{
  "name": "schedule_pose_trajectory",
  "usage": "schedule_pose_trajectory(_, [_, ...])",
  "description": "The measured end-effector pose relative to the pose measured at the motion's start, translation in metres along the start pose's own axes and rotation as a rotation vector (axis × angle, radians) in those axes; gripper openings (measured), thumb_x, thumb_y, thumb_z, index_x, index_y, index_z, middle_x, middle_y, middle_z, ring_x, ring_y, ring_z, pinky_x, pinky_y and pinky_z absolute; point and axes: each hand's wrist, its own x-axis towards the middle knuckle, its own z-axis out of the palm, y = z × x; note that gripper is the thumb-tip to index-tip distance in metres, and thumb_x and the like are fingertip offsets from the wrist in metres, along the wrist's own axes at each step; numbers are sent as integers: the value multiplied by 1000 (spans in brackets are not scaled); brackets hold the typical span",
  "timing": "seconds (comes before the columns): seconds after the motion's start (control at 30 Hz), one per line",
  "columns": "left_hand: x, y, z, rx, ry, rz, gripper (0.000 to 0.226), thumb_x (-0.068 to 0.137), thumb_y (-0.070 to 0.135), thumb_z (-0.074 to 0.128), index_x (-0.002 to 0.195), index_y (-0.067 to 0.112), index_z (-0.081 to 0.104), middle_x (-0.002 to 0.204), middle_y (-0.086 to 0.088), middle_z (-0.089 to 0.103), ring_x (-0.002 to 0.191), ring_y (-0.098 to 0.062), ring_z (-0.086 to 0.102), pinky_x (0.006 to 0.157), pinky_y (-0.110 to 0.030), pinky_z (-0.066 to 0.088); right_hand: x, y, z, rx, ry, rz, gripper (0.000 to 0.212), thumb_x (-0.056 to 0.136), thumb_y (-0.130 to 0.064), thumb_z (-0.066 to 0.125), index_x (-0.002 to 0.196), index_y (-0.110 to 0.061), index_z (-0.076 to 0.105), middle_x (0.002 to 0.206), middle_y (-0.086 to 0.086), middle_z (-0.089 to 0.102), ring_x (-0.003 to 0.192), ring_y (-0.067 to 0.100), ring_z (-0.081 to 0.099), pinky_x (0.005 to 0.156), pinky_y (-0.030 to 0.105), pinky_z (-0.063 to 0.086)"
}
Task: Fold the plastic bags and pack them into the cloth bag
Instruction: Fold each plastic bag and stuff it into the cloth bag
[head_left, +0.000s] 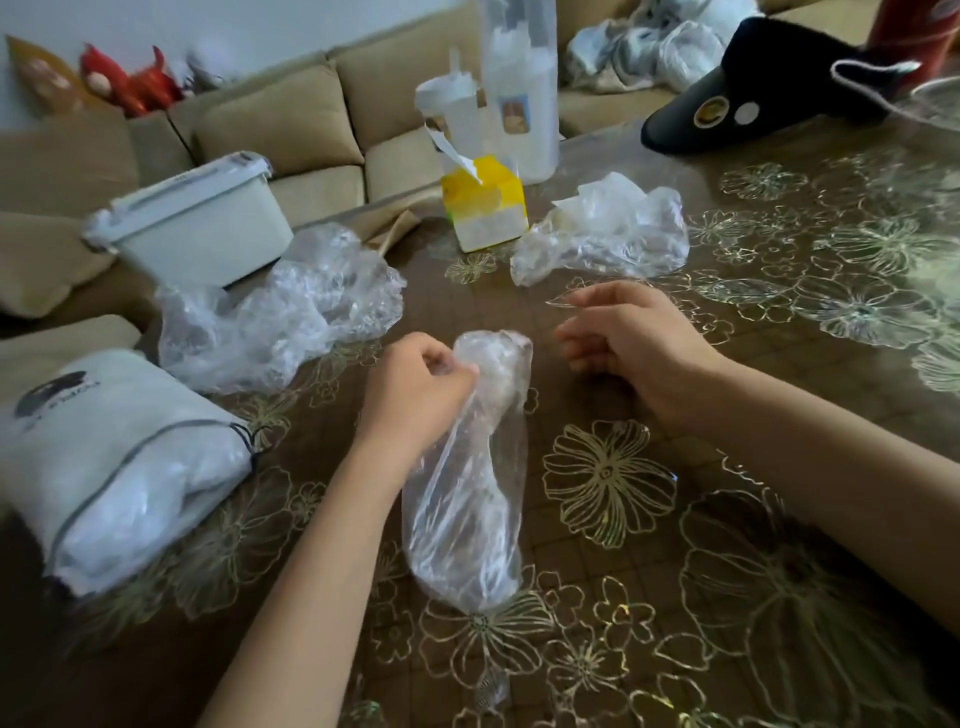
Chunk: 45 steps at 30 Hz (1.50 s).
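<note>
The left hand (421, 384) pinches the top of a half-gathered plastic bag (467, 493) on the bench (675, 597), right of the cloth bag (119, 467), which looks partly filled. The right hand (623, 343) is loosely curled, empty. Beyond the cloth bag, two crumpled bags (291, 306) apparently await folding

My left grip (421, 384) is burying its fingertips in the plastic bag's (467, 493) crumpled top, hiding them. The cloth bag (119, 467) is running off the left edge, its print too blurred to read. The red can (914, 31) is being cut by the top edge. I am failing to tell whether my right grip (623, 343) is pinching anything.
</note>
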Motion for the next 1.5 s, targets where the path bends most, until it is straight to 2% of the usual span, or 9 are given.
schedule_pose_trajectory(0.2, [-8, 14, -24, -854, -262, -355, 28, 80, 7, 65, 107, 0, 64, 85, -10, 68, 74, -18, 65, 69, -26, 55, -7, -1, 4, 18, -369, 127, 95, 63, -35, 76, 141, -5, 30, 122, 15, 60, 108, 27, 63, 98, 41, 48])
schedule_pose_trajectory(0.3, [-12, 23, -26, -893, -347, -327, 41, 66, 12, 65, 104, -3, 66, 81, -10, 69, 66, -15, 66, 63, -25, 56, -16, 0, 9, 31, -518, 141, 63, 72, -27, 70, 125, 3, 52, 113, 17, 67, 97, 26, 66, 88, 35, 54])
schedule_pose_trajectory(0.47, [-12, 23, -26, -853, -344, -295, 33, 65, 11, 66, 95, -1, 65, 71, -7, 71, 59, -12, 67, 58, -24, 57, -16, -2, 5, 43, -416, 197, 6, 84, -2, 63, 78, -2, 60, 66, 8, 62, 52, 12, 57, 45, 18, 49])
schedule_pose_trajectory(0.6, [-11, 9, -19, -693, -427, -322, 58, 62, 19, 68, 116, -3, 61, 102, -18, 70, 79, -20, 68, 69, -31, 57, -10, 0, 2, -2, -350, 229, 15, 86, 3, 59, 74, -5, 56, 64, 6, 59, 48, 9, 57, 48, 17, 50])
schedule_pose_trajectory(0.73, [-11, 4, -7, -671, -350, -312, 31, 79, 6, 66, 110, 4, 64, 102, -15, 71, 81, -20, 68, 74, -34, 56, -11, 1, 4, -75, -367, 191, 9, 86, -8, 64, 86, -5, 55, 71, 9, 58, 50, 10, 58, 44, 19, 48])
schedule_pose_trajectory(0.9, [-12, 9, -1, -658, -287, -174, 19, 82, 3, 66, 98, 12, 64, 96, -9, 71, 77, -15, 68, 77, -30, 54, -11, 1, 3, -124, -430, 169, 28, 85, -3, 62, 111, 7, 58, 105, 26, 64, 87, 29, 56, 79, 37, 50])
schedule_pose_trajectory(1.07, [-12, 7, 1, -688, -342, -227, 36, 72, 19, 71, 106, 11, 62, 101, -8, 69, 80, -16, 66, 74, -35, 54, -8, 4, 3, -95, -363, 117, 5, 85, 0, 62, 87, -4, 62, 86, 13, 67, 73, 23, 63, 67, 30, 53])
schedule_pose_trajectory(1.27, [-9, 4, 2, -703, -237, -268, 11, 88, 5, 59, 91, 13, 65, 85, -3, 69, 67, -10, 65, 59, -27, 54, -3, 3, 3, 54, -414, 141, 18, 89, 0, 54, 106, -4, 56, 90, 14, 60, 71, 26, 59, 58, 29, 55])
schedule_pose_trajectory(1.5, [-9, 6, 4, -779, -251, -299, 18, 91, 0, 52, 104, 0, 65, 90, -11, 70, 74, -19, 64, 63, -30, 54, -2, 4, -1, 107, -374, 106, 39, 88, 14, 45, 61, -7, 64, 57, 6, 63, 48, 12, 60, 48, 19, 53])
